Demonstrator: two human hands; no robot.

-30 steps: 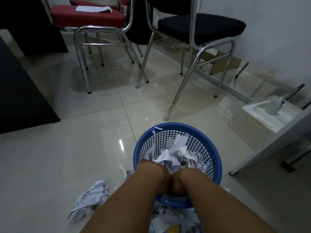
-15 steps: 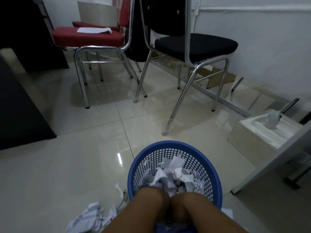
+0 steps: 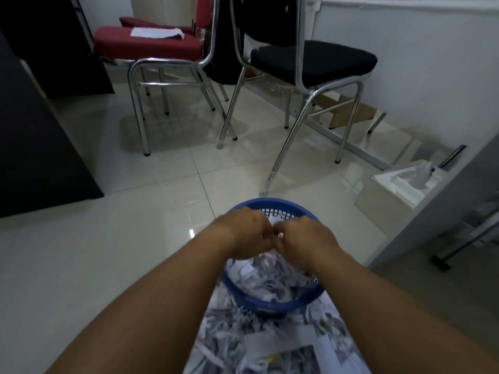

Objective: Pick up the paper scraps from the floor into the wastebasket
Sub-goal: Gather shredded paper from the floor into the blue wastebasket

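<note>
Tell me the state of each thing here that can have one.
wastebasket, upright, nearly full of scraps
left hand, over wastebasket, fingers bent down, grip unclear
right hand, beside it, grip unclear
floor scraps, loose heap near basket
red chair, upright, sheet on seat
black chair, upright

Blue mesh wastebasket [image 3: 272,304] upright on floor [image 3: 108,265], partly filled with white-grey paper scraps [image 3: 270,282]. More scraps heaped on floor against its near side.
</note>
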